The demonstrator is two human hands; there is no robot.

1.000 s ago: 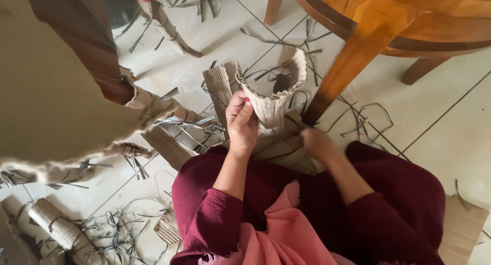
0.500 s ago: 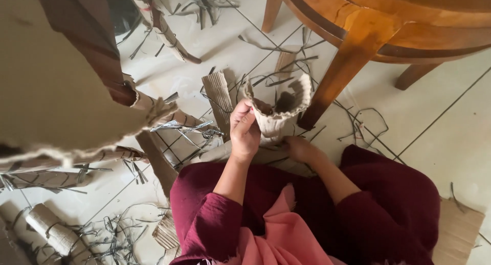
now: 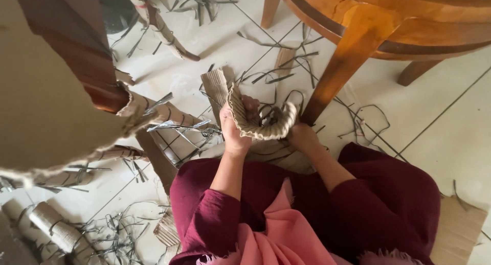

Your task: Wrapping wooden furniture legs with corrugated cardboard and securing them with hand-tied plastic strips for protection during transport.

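Left hand (image 3: 234,133) clamps tight on the curled beige corrugated cardboard strip (image 3: 261,123) above the littered white tile floor (image 3: 434,122), right hand (image 3: 303,137) closed on its other end beside the wooden table leg (image 3: 340,71).

Both hands bend a curved strip of corrugated cardboard (image 3: 261,123) into a U: the left hand (image 3: 232,129) grips its 9 o'clock end, the right hand (image 3: 302,137) its 3 o'clock end. A wooden table leg (image 3: 340,65) stands at 1 o'clock. Rolled cardboard tubes (image 3: 56,229) lie at 8 o'clock among dark scraps.
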